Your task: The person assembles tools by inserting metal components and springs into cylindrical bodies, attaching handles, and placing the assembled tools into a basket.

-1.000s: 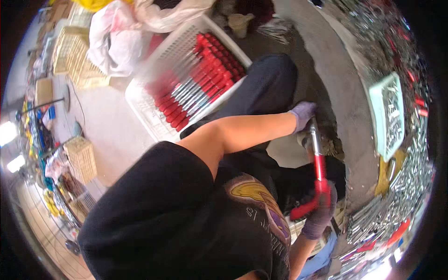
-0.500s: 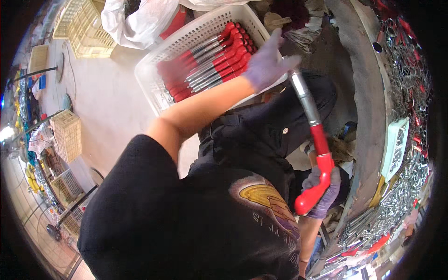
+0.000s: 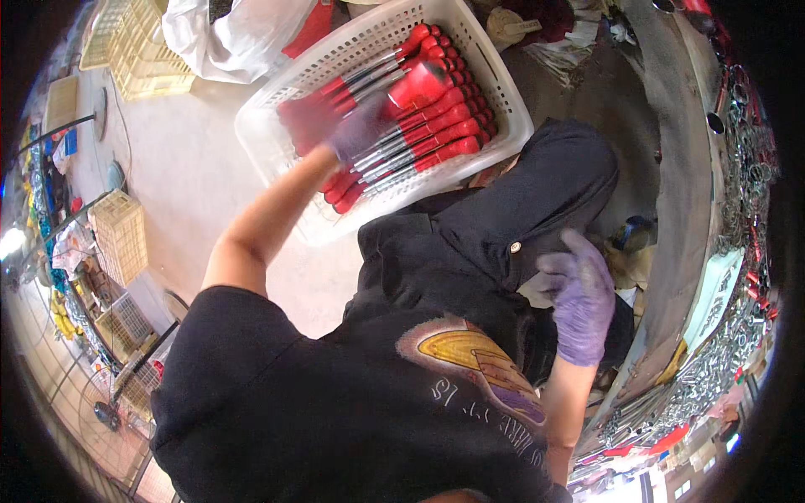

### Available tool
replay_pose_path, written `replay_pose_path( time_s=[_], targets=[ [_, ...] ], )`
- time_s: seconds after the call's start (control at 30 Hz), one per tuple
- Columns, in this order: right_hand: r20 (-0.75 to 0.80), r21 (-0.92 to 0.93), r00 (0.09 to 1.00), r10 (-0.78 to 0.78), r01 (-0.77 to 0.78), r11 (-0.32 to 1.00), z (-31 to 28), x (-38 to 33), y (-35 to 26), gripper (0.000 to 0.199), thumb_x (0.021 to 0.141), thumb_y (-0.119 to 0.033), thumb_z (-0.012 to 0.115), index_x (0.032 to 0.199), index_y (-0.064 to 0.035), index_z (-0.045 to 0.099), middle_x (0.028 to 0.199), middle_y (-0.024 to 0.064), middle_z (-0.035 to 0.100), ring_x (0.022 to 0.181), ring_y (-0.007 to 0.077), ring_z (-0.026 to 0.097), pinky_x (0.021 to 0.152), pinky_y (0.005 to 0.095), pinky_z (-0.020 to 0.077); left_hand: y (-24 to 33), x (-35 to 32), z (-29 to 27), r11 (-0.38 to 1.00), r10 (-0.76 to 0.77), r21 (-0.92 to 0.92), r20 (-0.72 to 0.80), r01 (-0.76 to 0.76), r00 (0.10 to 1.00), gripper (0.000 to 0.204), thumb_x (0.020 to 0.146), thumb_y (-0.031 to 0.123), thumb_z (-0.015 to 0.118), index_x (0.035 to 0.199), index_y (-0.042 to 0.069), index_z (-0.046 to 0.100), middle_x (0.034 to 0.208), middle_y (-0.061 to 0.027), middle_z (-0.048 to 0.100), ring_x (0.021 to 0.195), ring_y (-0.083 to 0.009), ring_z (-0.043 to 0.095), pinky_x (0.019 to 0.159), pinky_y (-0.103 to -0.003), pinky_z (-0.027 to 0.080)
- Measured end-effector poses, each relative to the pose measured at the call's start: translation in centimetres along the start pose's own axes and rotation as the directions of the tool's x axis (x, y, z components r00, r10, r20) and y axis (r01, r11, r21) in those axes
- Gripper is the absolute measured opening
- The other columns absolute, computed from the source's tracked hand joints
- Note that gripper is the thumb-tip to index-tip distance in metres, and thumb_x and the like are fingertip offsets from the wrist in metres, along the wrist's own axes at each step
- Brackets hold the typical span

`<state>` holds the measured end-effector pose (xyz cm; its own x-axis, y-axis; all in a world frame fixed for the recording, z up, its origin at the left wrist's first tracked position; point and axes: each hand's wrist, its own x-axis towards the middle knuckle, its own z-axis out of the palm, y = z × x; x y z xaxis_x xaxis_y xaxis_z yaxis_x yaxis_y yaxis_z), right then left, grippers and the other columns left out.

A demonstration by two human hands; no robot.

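My left hand (image 3: 362, 130), in a purple-grey glove and smeared by motion, is over the white perforated basket (image 3: 513, 80). It is closed around a red-and-chrome tool (image 3: 419, 86) with an angled red handle, which lies over others of its kind. Rows of these similar tools (image 3: 449, 138), with red ends and chrome shafts, fill the basket. Its fingers are partly hidden by blur. My right hand (image 3: 579, 289), gloved in purple, is raised beside my dark trouser leg, with fingers apart and nothing in it.
To the right runs a worn workbench edge (image 3: 671, 243), with heaps of small metal parts (image 3: 679, 398) and a pale green tray (image 3: 711, 306) beyond. A white sack (image 3: 226, 42) touches the area behind the basket. Yellow crates (image 3: 151, 54) stand on the floor at left.
The red-and-chrome tool has gone from my right hand to the basket with my left hand, which moved left. My right hand has opened and lifted slightly.
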<state>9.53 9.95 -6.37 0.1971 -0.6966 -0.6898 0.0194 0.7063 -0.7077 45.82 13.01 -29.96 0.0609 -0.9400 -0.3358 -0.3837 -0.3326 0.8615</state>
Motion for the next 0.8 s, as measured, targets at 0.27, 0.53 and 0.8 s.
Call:
replay_pose_path(
  time_s=[0.27, 0.53, 0.8],
  targets=[
    [-0.25, -0.059, 0.967, -0.051, 0.037, 0.998, -4.1, -0.9, 2.8, 0.052, 0.086, -0.038, 0.06, 0.117, 0.0033, 0.05, 0.08, 0.0133, 0.063, 0.061, 0.0185, 0.061, 0.052, 0.0281, 0.0483, -12.1, 14.5, 0.0, 0.65, -0.132, 0.758, 0.043, 0.054, 0.99, 0.064, 0.084, 0.029, 0.052, 0.141, 0.012, 0.03, 0.142, -0.0202, 0.033, 0.134, -0.0352, 0.028, 0.112, -0.04, 0.02],
    [-0.293, -0.092, 0.955, -0.035, 0.008, 0.996, -2.9, -0.3, 2.7, 0.037, 0.088, -0.024, 0.059, 0.112, 0.0028, 0.051, 0.079, 0.0107, 0.064, 0.061, 0.0169, 0.061, 0.057, 0.0268, 0.0484, -3.2, 18.2, 2.1, 0.966, 0.029, -0.257, 0.095, -0.004, 0.995, 0.067, 0.077, 0.016, 0.06, 0.137, 0.013, 0.031, 0.137, -0.0149, 0.039, 0.128, -0.0301, 0.036, 0.107, -0.039, 0.029],
    [-0.257, -0.106, 0.965, -0.051, 0.024, 0.994, -2.3, -0.4, 2.9, 0.032, 0.088, -0.022, 0.059, 0.11, 0.0012, 0.053, 0.08, 0.0094, 0.065, 0.063, 0.0156, 0.061, 0.058, 0.0263, 0.0488, -0.8, 17.4, 2.3, 0.821, -0.002, 0.561, 0.191, -0.107, 0.982, 0.09, 0.071, 0.038, 0.07, 0.143, 0.014, 0.022, 0.146, -0.0179, 0.025, 0.135, -0.0352, 0.025, 0.11, -0.041, 0.027]
  ],
)
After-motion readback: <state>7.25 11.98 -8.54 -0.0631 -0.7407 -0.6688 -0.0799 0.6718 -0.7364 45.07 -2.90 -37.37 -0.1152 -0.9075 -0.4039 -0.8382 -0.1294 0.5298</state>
